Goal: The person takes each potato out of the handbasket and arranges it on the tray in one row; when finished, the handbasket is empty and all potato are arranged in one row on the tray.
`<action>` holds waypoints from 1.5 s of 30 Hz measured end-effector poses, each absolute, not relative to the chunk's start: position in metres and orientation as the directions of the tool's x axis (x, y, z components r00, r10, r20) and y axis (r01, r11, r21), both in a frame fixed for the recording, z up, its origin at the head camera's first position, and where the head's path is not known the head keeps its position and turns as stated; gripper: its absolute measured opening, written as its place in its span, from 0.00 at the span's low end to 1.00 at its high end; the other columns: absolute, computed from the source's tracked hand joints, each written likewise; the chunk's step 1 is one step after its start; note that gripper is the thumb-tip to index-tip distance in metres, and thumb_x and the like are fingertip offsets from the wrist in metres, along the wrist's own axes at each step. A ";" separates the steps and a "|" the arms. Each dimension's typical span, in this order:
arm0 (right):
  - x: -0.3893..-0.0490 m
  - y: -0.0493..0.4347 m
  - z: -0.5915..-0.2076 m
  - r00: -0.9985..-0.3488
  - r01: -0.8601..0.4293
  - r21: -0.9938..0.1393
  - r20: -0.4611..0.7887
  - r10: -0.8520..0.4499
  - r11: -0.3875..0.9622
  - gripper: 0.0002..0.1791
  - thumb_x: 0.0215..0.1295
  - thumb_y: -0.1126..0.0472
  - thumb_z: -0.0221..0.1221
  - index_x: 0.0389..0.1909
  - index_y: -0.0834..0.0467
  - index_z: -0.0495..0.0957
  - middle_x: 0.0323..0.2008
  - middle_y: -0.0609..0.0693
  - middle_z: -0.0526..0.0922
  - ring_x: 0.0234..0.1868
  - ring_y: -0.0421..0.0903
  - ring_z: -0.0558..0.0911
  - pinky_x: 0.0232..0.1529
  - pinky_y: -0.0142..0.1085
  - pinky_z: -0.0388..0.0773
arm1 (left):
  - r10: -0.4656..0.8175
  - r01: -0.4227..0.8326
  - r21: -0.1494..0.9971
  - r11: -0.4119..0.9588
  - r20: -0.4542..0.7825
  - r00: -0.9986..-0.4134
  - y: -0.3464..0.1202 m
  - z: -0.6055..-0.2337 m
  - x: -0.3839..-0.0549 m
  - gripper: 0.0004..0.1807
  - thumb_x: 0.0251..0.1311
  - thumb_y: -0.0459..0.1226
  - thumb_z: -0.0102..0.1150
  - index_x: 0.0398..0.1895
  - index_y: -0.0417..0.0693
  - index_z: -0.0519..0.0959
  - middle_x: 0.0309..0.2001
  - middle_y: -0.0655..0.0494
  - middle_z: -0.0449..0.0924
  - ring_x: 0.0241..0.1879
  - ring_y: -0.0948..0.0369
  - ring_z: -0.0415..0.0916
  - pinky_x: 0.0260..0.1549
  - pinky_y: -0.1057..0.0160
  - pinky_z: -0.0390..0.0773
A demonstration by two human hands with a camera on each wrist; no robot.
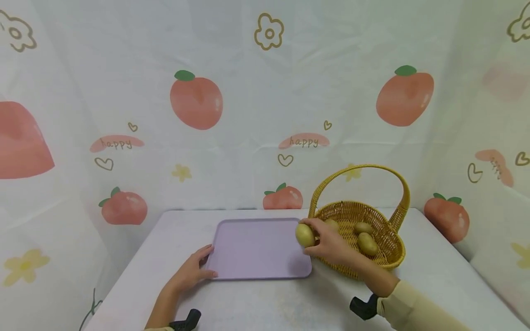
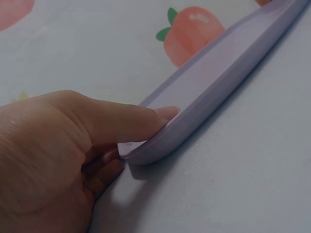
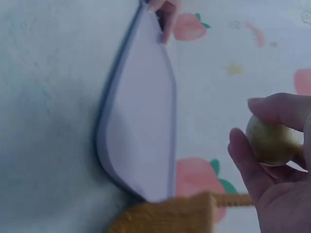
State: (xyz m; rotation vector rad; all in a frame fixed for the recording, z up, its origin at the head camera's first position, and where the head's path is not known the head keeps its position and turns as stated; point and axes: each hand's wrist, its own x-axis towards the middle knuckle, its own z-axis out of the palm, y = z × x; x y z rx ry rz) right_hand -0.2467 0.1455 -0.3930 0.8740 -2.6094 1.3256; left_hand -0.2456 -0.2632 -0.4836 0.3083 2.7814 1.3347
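Note:
My right hand [image 1: 329, 241] grips a yellowish potato [image 1: 305, 235] between thumb and fingers. It holds the potato over the right edge of a pale purple tray [image 1: 261, 250], beside the basket. In the right wrist view, the potato [image 3: 272, 141] sits between the thumb and curled fingers, clear of the tray. At the tray's left end my left hand [image 1: 190, 271] holds the rim. The left wrist view has its thumb [image 2: 131, 121] over the rim and other fingers outside, partly hidden.
A woven basket [image 1: 395, 257] with a tall arched handle stands on the right, with several potatoes [image 1: 367, 243] inside. The white table [image 1: 256, 303] carries tray and basket. A printed curtain [image 1: 248, 161] hangs behind it and along both sides.

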 end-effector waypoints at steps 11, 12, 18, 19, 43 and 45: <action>-0.264 0.082 -0.438 -0.840 -0.514 -0.700 0.294 -0.457 0.496 0.34 0.45 0.65 0.75 0.57 0.62 0.74 0.45 0.49 0.78 0.32 0.41 0.74 0.32 0.32 0.75 | 0.200 0.158 0.779 0.607 0.042 -0.979 -0.263 -0.481 -0.244 0.49 0.44 0.37 0.76 0.69 0.28 0.61 0.70 0.33 0.59 0.67 0.39 0.60 0.66 0.45 0.59; -0.267 0.076 -0.441 -0.836 -0.517 -0.701 0.293 -0.463 0.490 0.34 0.45 0.64 0.75 0.56 0.62 0.75 0.45 0.49 0.78 0.32 0.41 0.73 0.32 0.32 0.74 | 0.203 0.157 0.783 0.602 0.040 -0.978 -0.263 -0.480 -0.243 0.49 0.44 0.37 0.76 0.69 0.28 0.61 0.70 0.33 0.58 0.67 0.39 0.59 0.66 0.44 0.58; -0.278 0.038 -0.454 -0.847 -0.478 -0.734 0.241 -0.474 0.482 0.34 0.47 0.60 0.75 0.57 0.62 0.75 0.44 0.49 0.78 0.32 0.41 0.72 0.33 0.32 0.73 | 0.201 0.161 0.770 0.617 0.043 -0.979 -0.264 -0.480 -0.243 0.52 0.42 0.39 0.78 0.69 0.28 0.61 0.69 0.32 0.59 0.68 0.39 0.57 0.67 0.44 0.56; -0.279 0.032 -0.456 -0.851 -0.469 -0.738 0.231 -0.472 0.484 0.34 0.47 0.60 0.75 0.57 0.62 0.75 0.44 0.48 0.78 0.32 0.41 0.72 0.33 0.31 0.73 | 0.200 0.166 0.765 0.622 0.051 -0.979 -0.264 -0.481 -0.244 0.52 0.41 0.39 0.78 0.68 0.28 0.61 0.69 0.32 0.59 0.68 0.38 0.57 0.67 0.44 0.56; -0.285 -0.073 -0.472 -0.894 -0.401 -0.729 0.180 -0.411 0.555 0.33 0.44 0.53 0.76 0.54 0.52 0.80 0.45 0.41 0.82 0.42 0.39 0.77 0.43 0.32 0.75 | 0.255 0.243 0.740 0.628 0.100 -0.962 -0.274 -0.481 -0.247 0.49 0.42 0.42 0.77 0.67 0.30 0.65 0.67 0.33 0.63 0.69 0.37 0.54 0.67 0.38 0.53; -0.284 -0.078 -0.472 -0.892 -0.407 -0.722 0.182 -0.415 0.559 0.33 0.44 0.52 0.76 0.55 0.53 0.79 0.46 0.42 0.82 0.42 0.38 0.77 0.42 0.32 0.75 | 0.269 0.257 0.735 0.627 0.106 -0.957 -0.275 -0.481 -0.247 0.49 0.43 0.43 0.77 0.67 0.30 0.65 0.67 0.33 0.63 0.69 0.37 0.54 0.67 0.38 0.53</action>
